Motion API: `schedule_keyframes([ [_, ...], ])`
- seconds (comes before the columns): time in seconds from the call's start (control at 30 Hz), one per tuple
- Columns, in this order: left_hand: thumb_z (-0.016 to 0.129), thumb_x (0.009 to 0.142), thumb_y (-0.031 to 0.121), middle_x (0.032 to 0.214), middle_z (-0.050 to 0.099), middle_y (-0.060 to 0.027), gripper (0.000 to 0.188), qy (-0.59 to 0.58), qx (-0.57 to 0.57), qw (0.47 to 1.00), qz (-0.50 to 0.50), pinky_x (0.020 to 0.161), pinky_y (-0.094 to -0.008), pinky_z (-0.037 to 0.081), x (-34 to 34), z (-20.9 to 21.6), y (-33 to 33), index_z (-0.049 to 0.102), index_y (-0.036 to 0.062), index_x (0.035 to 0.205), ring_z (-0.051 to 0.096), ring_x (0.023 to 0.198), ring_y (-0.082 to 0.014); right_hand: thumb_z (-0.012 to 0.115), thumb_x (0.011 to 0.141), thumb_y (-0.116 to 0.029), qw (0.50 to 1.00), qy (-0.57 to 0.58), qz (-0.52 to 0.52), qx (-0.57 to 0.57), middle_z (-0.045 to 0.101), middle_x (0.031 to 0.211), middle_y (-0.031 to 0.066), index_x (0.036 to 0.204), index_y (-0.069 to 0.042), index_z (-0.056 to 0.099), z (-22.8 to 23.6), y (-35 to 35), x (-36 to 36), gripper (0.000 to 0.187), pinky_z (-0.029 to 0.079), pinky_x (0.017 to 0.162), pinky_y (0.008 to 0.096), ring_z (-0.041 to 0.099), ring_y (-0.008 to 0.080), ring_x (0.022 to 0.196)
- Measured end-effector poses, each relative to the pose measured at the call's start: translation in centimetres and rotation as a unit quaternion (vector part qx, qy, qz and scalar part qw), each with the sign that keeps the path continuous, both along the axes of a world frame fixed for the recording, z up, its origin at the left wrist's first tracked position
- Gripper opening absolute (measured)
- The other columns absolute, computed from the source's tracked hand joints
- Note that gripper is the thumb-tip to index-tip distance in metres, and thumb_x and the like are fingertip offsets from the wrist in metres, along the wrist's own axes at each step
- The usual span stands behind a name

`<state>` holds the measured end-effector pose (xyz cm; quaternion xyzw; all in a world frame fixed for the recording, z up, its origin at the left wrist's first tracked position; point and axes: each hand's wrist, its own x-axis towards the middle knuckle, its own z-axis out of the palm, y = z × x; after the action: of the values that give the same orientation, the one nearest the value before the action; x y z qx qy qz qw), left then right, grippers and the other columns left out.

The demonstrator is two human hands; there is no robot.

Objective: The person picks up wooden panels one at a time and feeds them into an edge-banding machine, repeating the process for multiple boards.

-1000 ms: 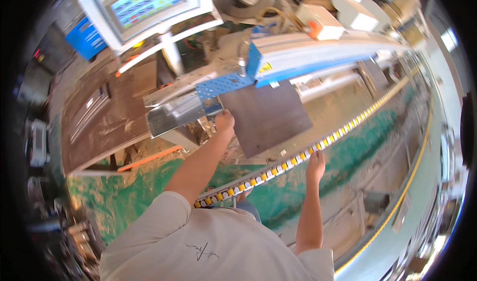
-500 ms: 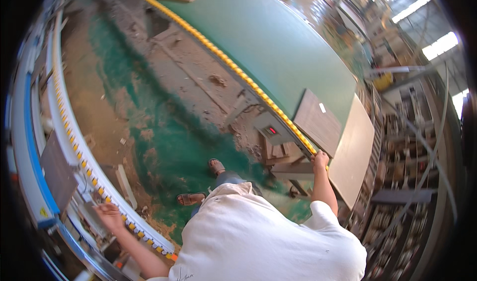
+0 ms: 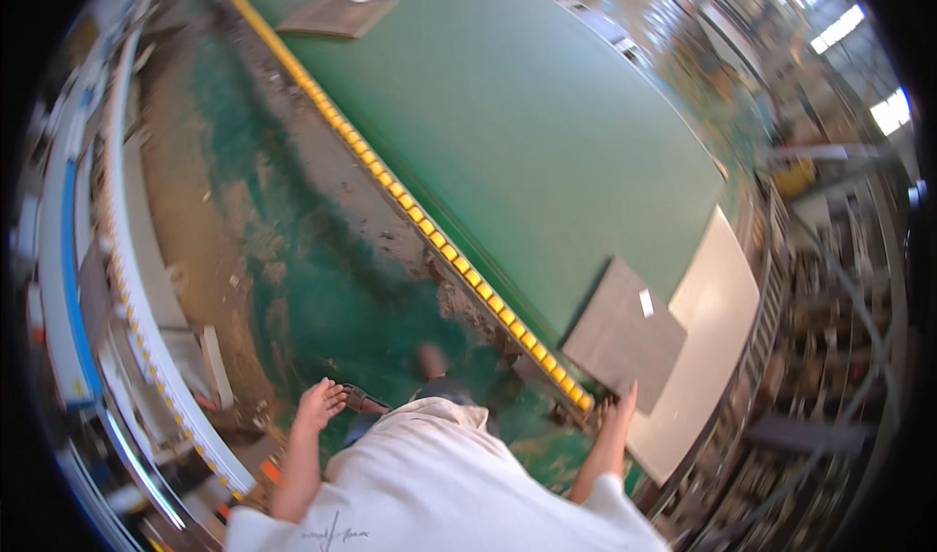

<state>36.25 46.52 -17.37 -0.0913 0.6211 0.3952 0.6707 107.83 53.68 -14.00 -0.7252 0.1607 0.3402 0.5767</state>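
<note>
Workshop floor [image 3: 322, 288], painted green and worn to bare patches, runs between a long conveyor-edged machine [image 3: 117, 298] at the person's left and a wide green table [image 3: 547, 132] bordered by a yellow-studded strip [image 3: 429, 230] at the right.

Change noted: a second ago the person faced the machine, left hand at a dark sheet near its blue rail. Half a second ago the body had swung toward the green table, the left hand trailing at the machine's roller edge. That hand has since come off the machine.

Left hand [image 3: 320, 403]: open, fingers spread, empty, held in the air above the floor; the machine's roller edge lies outward of it, well apart.

Right hand [image 3: 618, 408]: reaching at the near corner of the dark grey panel [image 3: 625, 337]. Fingers lie at the panel's edge; whether they have closed on it cannot be told.

The dark grey panel lies flat just ahead of the right hand, partly over a pale larger board [image 3: 712, 327] beyond it. A second dark panel [image 3: 337, 13] lies at the table's distant end, far from both hands.

Judgement: attention has moved from the machine to this stacked material.
</note>
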Motion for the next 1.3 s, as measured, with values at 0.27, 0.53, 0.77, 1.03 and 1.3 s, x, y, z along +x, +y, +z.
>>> schedule_keyframes([
  [0.27, 0.059, 0.096, 0.03, 0.104, 0.066, -0.0078, 0.031, 0.184, -0.04, 0.979, -0.083, 0.072, -0.0385, 0.056, -3.2, 0.3, 5.8, 0.057, 0.007, 0.117, 0.065, 0.084, -0.0214, 0.072, 0.083, -0.024, 0.921, -0.006, -0.047, 0.386, 0.061, 0.125, 0.0202, 0.126, 0.007, 0.055, 0.9, -0.4, 7.5, 0.055, 0.052, 0.093, 0.0469, 0.06, 0.0354, 0.111],
  [0.53, 0.06, 0.097, 0.04, 0.093, 0.071, -0.0066, 0.039, 0.212, 0.124, 0.962, -0.117, 0.072, -0.0294, 0.053, -2.0, 9.2, 13.1, 0.066, 0.0026, 0.103, 0.066, 0.079, -0.0146, 0.066, 0.09, -0.031, 0.931, -0.195, 0.038, 0.306, 0.06, 0.079, 0.0084, 0.09, -0.002, 0.062, 6.2, 4.0, -5.1, 0.029, 0.044, 0.058, 0.0301, 0.055, 0.0185, 0.067],
  [0.77, 0.072, 0.09, 0.03, 0.134, 0.057, -0.0182, 0.061, 0.41, 0.354, 0.826, -0.157, 0.092, -0.0368, 0.051, -11.2, 17.8, 13.6, 0.047, 0.0025, 0.138, 0.062, 0.113, -0.0238, 0.057, 0.068, -0.002, 0.806, -0.015, 0.478, 0.35, 0.062, 0.109, 0.0147, 0.122, 0.002, 0.055, 22.0, 10.1, -31.2, 0.054, 0.05, 0.091, 0.0395, 0.059, 0.0285, 0.106],
  [1.03, 0.057, 0.093, 0.058, 0.137, 0.055, -0.0141, 0.071, 0.262, 0.226, 0.897, 0.275, 0.101, -0.0349, 0.039, -26.7, 17.1, -10.5, 0.057, -0.0005, 0.133, 0.051, 0.123, -0.0211, 0.061, 0.08, -0.002, 0.424, 0.18, 0.858, 0.229, 0.065, 0.115, 0.0095, 0.121, -0.001, 0.061, 21.0, 6.3, -71.9, 0.041, 0.047, 0.093, 0.036, 0.06, 0.0234, 0.105],
  [1.3, 0.059, 0.092, 0.053, 0.116, 0.065, -0.0157, 0.065, 0.229, 0.055, 0.619, 0.749, 0.088, -0.0368, 0.046, -34.8, 5.6, -36.6, 0.06, -0.0046, 0.123, 0.061, 0.104, -0.0256, 0.055, 0.095, -0.053, -0.043, -0.306, 0.932, 0.188, 0.067, 0.089, 0.0218, 0.101, 0.013, 0.065, 8.0, -8.3, -107.4, 0.068, 0.048, 0.082, 0.0342, 0.062, 0.0221, 0.09],
])
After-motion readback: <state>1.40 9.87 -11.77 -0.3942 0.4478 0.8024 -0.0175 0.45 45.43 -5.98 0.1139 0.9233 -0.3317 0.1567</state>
